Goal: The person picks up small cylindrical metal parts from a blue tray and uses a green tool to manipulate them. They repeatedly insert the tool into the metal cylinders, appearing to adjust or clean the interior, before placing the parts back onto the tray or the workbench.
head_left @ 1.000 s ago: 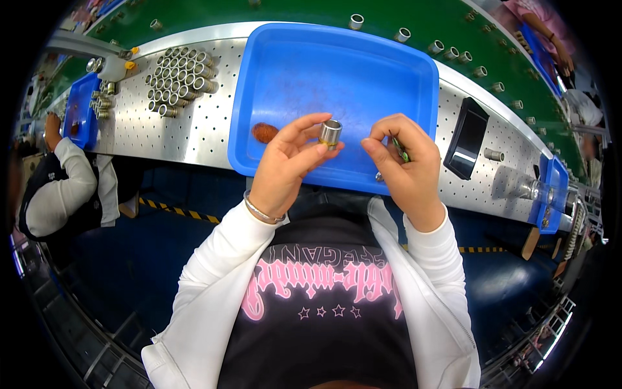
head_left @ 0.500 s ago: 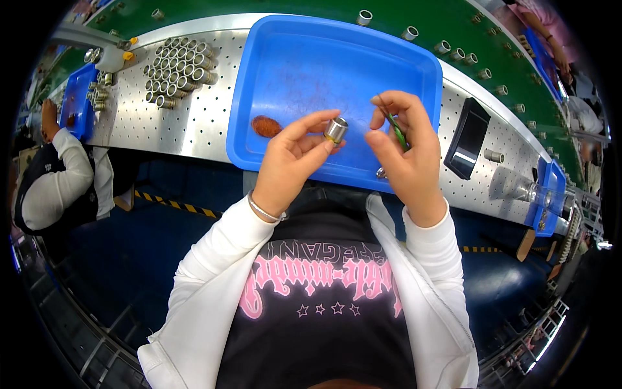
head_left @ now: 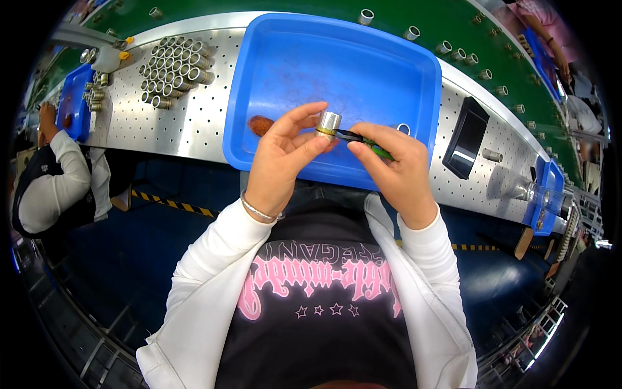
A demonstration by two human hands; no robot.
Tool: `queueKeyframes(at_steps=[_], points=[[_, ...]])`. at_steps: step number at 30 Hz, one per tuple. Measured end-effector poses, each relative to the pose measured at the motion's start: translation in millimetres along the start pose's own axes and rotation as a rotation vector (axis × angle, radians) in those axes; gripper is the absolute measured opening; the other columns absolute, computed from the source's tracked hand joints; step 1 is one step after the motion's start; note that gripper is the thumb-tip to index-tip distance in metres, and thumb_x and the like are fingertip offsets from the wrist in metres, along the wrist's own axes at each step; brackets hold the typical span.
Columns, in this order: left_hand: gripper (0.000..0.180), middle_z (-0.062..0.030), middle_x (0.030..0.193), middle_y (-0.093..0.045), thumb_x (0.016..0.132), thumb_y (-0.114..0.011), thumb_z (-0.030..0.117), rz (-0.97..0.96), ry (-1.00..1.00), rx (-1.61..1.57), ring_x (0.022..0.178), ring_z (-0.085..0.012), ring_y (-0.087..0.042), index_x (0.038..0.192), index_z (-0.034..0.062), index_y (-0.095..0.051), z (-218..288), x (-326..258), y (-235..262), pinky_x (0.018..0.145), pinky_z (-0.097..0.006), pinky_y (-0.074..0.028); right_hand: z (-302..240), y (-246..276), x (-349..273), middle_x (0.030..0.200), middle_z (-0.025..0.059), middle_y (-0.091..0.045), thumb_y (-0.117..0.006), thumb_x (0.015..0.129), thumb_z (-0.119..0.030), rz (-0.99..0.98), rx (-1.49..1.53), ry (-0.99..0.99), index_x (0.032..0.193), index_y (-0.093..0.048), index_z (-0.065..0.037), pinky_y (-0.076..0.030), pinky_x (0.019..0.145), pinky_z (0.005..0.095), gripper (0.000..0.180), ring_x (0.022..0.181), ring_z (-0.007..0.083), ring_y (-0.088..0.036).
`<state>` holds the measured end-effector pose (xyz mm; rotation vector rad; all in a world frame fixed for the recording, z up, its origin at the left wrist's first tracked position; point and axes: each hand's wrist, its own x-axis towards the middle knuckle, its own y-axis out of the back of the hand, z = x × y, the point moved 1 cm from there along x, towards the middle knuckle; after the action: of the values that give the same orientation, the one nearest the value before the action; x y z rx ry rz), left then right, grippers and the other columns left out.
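Over the blue tray point(head_left: 395, 52), my left hand point(head_left: 282, 152) pinches a short, shiny metal sleeve point(head_left: 330, 120) between thumb and fingers. A yellow band runs round the sleeve's lower part. My right hand point(head_left: 398, 170) is closed on a slim tool with green handles point(head_left: 378, 150) and dark, narrow tips. Those tips meet the sleeve at the yellow band. Behind my right hand, the round rim of another metal piece point(head_left: 403, 128) shows in the tray. A reddish-brown oval clump point(head_left: 261, 125) lies at the tray's left side.
Many metal sleeves point(head_left: 172, 71) stand grouped on the perforated metal table point(head_left: 220, 78) at left. A black flat tray point(head_left: 466, 138) and a lone sleeve point(head_left: 492, 155) lie at right. More sleeves line the green belt point(head_left: 427, 16). A co-worker point(head_left: 52, 175) sits at far left.
My right hand has moved left and down, bringing the green-handled tool against the sleeve's yellow band. My left hand has shifted slightly left with the sleeve, now held more upright.
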<state>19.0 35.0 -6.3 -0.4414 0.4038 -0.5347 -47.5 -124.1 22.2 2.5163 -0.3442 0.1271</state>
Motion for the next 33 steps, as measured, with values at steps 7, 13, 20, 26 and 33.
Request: queueKeyframes(at_steps=[7, 13, 20, 26, 33], points=[[0.043, -0.0096, 0.11, -0.054, 0.082, -0.063, 0.002, -0.007, -0.003, 0.003, 0.096, -0.0179, -0.06, 0.123, -0.0011, -0.048, 0.3, -1.1, -0.6, 0.085, -0.028, -0.048, 1.8, 0.6, 0.1, 0.078, 0.0101, -0.067, -0.068, 0.076, -0.016, -0.007, -0.016, 0.011, 0.087, -0.067, -0.005, -0.047, 0.056, 0.0275, 0.015, 0.066, 0.0234, -0.064], [0.043, -0.0103, 0.111, -0.054, 0.083, -0.062, 0.003, -0.008, -0.001, 0.014, 0.096, -0.0183, -0.06, 0.123, -0.0008, -0.048, 0.4, -1.0, -0.4, 0.085, -0.028, -0.048, 1.2, 1.3, 1.1, 0.077, 0.0101, -0.067, -0.068, 0.076, -0.015, -0.012, -0.03, 0.022, 0.086, -0.067, -0.005, -0.047, 0.055, 0.027, 0.015, 0.065, 0.023, -0.064], [0.044, -0.0117, 0.109, -0.055, 0.085, -0.059, 0.006, -0.006, 0.086, -0.083, 0.097, -0.0193, -0.059, 0.127, 0.0001, -0.044, 4.9, -0.1, -1.0, 0.086, -0.029, -0.048, 0.2, -5.6, 2.8, 0.075, 0.0086, -0.064, -0.071, 0.073, -0.013, 0.007, 0.095, -0.131, 0.089, -0.065, -0.004, -0.046, 0.055, 0.0268, 0.019, 0.062, 0.0219, -0.062], [0.042, -0.0112, 0.108, -0.056, 0.087, -0.056, 0.008, -0.009, 0.074, -0.021, 0.098, -0.0193, -0.059, 0.127, 0.0019, -0.044, 0.4, 0.6, 2.1, 0.086, -0.029, -0.048, 3.5, -15.0, 7.3, 0.078, 0.0096, -0.061, -0.07, 0.07, -0.005, -0.029, 0.088, -0.025, 0.086, -0.063, -0.002, -0.045, 0.059, 0.0262, 0.017, 0.069, 0.0219, -0.06], [0.04, -0.0102, 0.106, -0.057, 0.087, -0.055, 0.009, -0.023, 0.116, -0.093, 0.097, -0.0192, -0.059, 0.126, 0.0036, -0.044, 2.5, 2.4, 1.1, 0.086, -0.029, -0.047, 7.6, -17.7, 8.7, 0.086, 0.0107, -0.062, -0.065, 0.068, 0.004, 0.075, 0.111, 0.088, 0.086, -0.058, -0.002, -0.047, 0.062, 0.0285, 0.02, 0.072, 0.0244, -0.061]])
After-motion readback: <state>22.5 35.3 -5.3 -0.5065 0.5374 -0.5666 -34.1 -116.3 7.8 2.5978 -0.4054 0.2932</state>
